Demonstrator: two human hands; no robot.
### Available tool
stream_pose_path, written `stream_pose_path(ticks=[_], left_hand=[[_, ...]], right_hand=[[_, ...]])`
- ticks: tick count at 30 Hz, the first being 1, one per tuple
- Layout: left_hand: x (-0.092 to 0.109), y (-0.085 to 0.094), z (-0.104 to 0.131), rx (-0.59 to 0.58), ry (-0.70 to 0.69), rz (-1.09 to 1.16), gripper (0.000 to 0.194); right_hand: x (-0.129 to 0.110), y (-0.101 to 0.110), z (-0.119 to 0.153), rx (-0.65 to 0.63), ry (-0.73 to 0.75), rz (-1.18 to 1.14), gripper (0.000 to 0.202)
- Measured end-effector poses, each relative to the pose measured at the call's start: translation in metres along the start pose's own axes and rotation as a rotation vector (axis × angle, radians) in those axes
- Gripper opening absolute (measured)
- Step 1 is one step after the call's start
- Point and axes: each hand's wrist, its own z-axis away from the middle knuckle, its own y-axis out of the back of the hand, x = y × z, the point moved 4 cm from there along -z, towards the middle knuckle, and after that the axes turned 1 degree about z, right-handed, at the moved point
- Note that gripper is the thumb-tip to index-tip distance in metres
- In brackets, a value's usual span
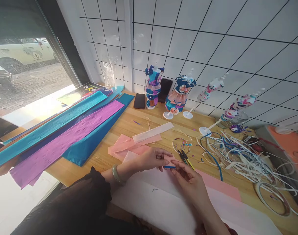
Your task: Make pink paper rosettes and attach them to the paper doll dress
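Note:
Between both hands is a small folded piece of pink paper (171,161) with a blue lower edge. My left hand (154,159), with a pale green bangle at its wrist, pinches the piece's left side. Thumb and fingers of my right hand (190,180) close on its right end. Beneath the hands lies a large white sheet (144,199), with pink paper (219,186) showing from under it at right. Just beyond the right hand rests a black-and-yellow cutting tool (185,158), partly hidden, beside a ring-shaped roll (180,144).
Blue, teal and purple paper (70,137) lies at left. Pink pieces (126,143) and a pale strip (152,132) lie ahead. Small dress forms stand by the tiled wall, two dressed in ruffled paper (154,86). Phones (140,101) are near them. Tangled ribbons (246,160) spread at right.

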Motion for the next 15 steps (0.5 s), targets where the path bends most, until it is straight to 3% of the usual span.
stream_pose_path(ticks=[15], left_hand=[[-0.0099,-0.0018,-0.0031,-0.015,-0.007,-0.019,0.042]], right_hand=[[-0.0006,0.0005,-0.0005,0.006,-0.050,-0.052,0.029]])
